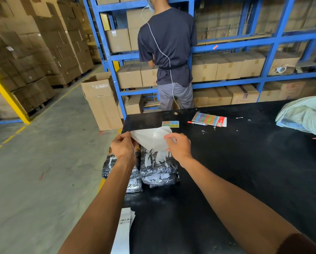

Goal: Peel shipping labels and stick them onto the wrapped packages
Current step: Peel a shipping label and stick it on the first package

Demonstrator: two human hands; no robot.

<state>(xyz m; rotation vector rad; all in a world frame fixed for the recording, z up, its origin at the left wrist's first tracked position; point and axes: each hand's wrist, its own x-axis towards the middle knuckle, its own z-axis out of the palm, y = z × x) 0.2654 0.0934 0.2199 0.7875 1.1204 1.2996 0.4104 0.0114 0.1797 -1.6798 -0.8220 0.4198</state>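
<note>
Labels lie in a white stack with barcodes at the near left edge of the black counter, partly overhanging it. Farther in, two wrapped packages in shiny black film sit side by side at the left edge. Above them both hands hold up one white sheet: the left hand has its grip pinched on the sheet's left corner, the right hand has its grip pinched on the right edge. Beyond the sheet lie a small coloured card, a red marker and a packet of coloured tabs. A pale sack rests at the far right. Past the counter a person faces blue shelving full of cardboard boxes.
</note>
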